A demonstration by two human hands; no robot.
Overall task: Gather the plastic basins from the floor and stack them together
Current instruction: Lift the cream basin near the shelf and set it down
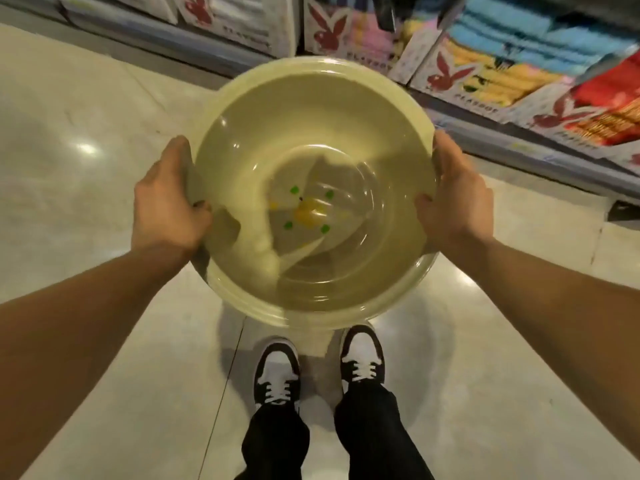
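Both hands held a translucent basin stack off the floor, gathering apparently well advanced.

Two rims seemed to show along the near edge of the pale yellow-green plastic basin (313, 140), so I judged at least one more nested inside, though blur left the count uncertain; the left hand (169, 199) and right hand (453, 199) were clamped on opposite sides of the rim, thumbs hooked inside; it hung above the sneakers (277, 372); the tiled floor (86, 140) showed no loose basins; towel shelves (519, 71) stood behind.
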